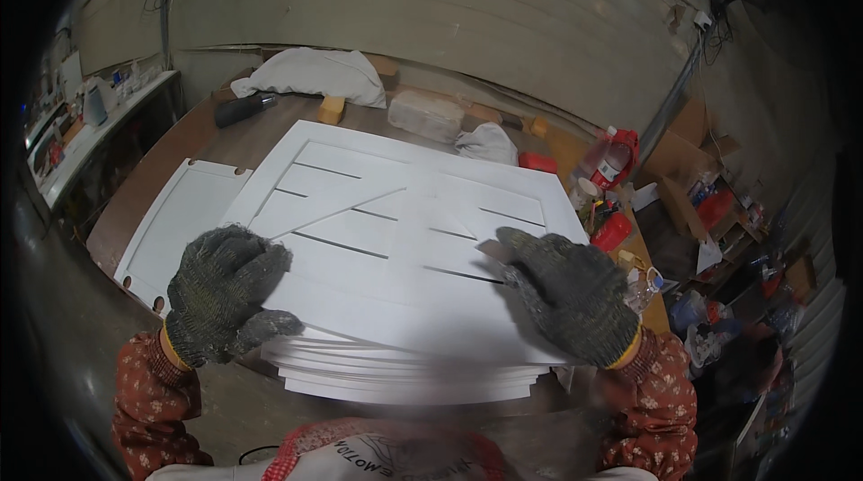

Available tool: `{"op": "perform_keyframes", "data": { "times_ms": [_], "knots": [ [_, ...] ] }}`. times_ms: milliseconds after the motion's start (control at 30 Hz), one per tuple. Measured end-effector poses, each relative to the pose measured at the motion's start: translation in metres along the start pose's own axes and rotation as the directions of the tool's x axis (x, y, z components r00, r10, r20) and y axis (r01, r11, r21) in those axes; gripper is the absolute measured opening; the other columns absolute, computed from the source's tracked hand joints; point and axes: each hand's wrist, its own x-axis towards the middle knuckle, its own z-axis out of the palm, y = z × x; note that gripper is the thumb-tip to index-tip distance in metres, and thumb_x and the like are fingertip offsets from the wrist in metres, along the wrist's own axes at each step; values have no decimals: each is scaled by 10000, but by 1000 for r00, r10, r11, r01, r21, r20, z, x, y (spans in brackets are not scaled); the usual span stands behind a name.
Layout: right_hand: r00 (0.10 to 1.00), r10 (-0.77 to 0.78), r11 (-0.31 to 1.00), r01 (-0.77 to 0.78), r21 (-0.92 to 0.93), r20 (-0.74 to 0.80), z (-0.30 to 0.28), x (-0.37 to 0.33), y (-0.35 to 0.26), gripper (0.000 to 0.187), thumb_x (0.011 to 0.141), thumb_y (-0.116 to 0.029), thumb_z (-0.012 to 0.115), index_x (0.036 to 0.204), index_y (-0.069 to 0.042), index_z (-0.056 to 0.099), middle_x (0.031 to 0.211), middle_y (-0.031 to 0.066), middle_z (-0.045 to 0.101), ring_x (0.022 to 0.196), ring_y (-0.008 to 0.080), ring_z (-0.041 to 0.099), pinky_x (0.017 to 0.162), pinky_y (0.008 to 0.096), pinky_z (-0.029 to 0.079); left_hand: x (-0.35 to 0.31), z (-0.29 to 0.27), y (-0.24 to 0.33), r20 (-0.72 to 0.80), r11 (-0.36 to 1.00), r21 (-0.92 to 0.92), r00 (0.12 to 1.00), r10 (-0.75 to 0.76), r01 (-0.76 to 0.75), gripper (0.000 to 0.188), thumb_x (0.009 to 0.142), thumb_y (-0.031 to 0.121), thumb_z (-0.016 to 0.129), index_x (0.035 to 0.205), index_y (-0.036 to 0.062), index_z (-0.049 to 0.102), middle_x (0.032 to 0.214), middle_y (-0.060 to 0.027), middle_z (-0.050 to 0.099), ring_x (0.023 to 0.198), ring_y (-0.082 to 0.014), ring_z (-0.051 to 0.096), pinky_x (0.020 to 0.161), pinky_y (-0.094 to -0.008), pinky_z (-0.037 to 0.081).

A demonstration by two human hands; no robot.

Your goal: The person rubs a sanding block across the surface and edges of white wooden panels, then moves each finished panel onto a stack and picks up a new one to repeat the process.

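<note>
Checked trim (288, 454) lies nearest — knit-gloved hands (225, 294) (572, 290) flank a grooved panel (410, 252).

the lower white panels (404, 378) are mostly hidden.

Gloved fingers (535, 252) bend near stacked white panels (400, 310).

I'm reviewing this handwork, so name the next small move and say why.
Perhaps turn the top white panel slightly to align with the stacked panels below: its near edge looks skewed to theirs, and the left hand and right hand are at its opposite sides.
</note>
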Motion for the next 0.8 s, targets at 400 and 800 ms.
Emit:
{"op": "perform_keyframes", "data": {
  "times_ms": [400, 800],
  "knots": [
    [990, -94, 993, 86, -77, -103, 22, 70, -21, 282, 910, -198, 563, 1161, -71, 583, 864, 179, 633, 747, 371, 656, 653, 488, 519, -8, -20, 36, 6, 997, -23, 997, 72, -72, 570, 883, 507, 623, 1252, 73, 600, 1142, -146, 595, 1079, -346, 577, 907, -500, 452],
    [983, -100, 995, 100, -4, -151, 38, 59, 9, 354, 894, -223, 584, 1217, -82, 610, 975, 176, 650, 843, 339, 634, 721, 467, 504, -5, 37, 61, -95, 883, -444, 988, 124, -153, 401, 851, 350, 647, 1141, 74, 662, 1121, -191, 635, 1065, -332, 617, 993, -483, 455]
  ]
}}
